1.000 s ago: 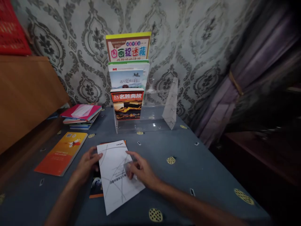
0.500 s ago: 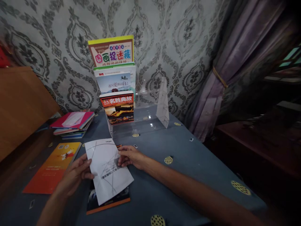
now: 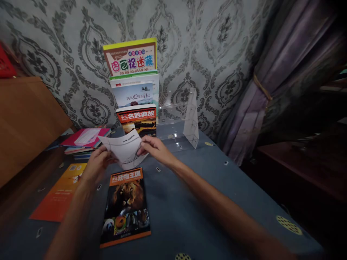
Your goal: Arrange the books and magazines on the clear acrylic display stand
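Between my two hands a thin white printed booklet (image 3: 125, 150) is held up and bends in the middle. My left hand (image 3: 99, 160) pinches its left edge, while my right hand (image 3: 154, 147) grips the right edge with thumb and fingers. Below it, flat on the table, lies a dark book with orange bands and a lion on its cover (image 3: 126, 206). Just behind the booklet, a red-topped book with a golden wall picture (image 3: 138, 115) stands in the clear acrylic rack (image 3: 192, 119); the booklet hides its lower part.
Further back in the rack stand a blue-and-white book (image 3: 132, 94) and a yellow-edged book (image 3: 131, 57). A pile of books with a pink top (image 3: 84, 138) sits at the left, behind an orange book (image 3: 58, 195). A purple curtain (image 3: 252, 119) hangs at the right.
Both hands have lifted the white booklet away from the lion book, up and toward the rack. The lion cover now shows in full, and the booklet has curled.
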`<action>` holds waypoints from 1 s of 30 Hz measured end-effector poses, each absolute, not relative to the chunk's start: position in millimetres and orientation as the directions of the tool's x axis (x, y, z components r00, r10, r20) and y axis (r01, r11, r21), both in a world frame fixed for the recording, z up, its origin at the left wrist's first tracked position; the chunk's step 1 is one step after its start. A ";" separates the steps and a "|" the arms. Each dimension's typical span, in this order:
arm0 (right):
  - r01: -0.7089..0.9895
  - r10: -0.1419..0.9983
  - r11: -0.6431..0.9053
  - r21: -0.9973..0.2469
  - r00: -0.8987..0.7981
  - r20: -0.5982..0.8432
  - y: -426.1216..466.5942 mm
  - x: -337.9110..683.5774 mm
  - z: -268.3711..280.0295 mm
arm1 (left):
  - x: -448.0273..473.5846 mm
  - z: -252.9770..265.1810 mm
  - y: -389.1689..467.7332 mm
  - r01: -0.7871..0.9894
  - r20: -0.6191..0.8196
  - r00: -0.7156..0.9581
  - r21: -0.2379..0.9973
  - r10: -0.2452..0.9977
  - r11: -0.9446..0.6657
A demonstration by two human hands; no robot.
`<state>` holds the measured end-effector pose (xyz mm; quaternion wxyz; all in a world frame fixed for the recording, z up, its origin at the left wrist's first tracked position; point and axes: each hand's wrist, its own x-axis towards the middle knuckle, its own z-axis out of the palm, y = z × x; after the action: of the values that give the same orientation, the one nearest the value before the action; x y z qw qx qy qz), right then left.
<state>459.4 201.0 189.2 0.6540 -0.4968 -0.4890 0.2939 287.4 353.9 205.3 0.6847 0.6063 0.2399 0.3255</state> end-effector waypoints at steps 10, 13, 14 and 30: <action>0.186 0.784 0.324 -0.928 0.497 0.373 181.8 490.5 200.2 | 318.6 214.0 340.8 -0.326 0.266 0.656 0.944 0.706 -0.053; 0.266 0.760 0.296 -0.917 0.516 0.395 177.9 494.0 205.1 | 314.2 215.5 338.4 -0.297 0.283 0.674 0.950 0.682 -0.101; 0.298 0.747 0.291 -0.909 0.522 0.411 176.7 494.6 206.3 | 312.6 216.0 338.0 -0.283 0.288 0.680 0.951 0.675 -0.120; 0.192 0.783 0.332 -0.924 0.490 0.383 169.7 486.3 210.7 | 290.7 234.1 324.0 -0.101 0.403 0.693 0.875 0.597 -0.473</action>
<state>486.3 169.7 210.7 0.6770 -0.5352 -0.4556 0.2182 290.7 324.0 234.1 0.4881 0.7801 0.1589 0.3578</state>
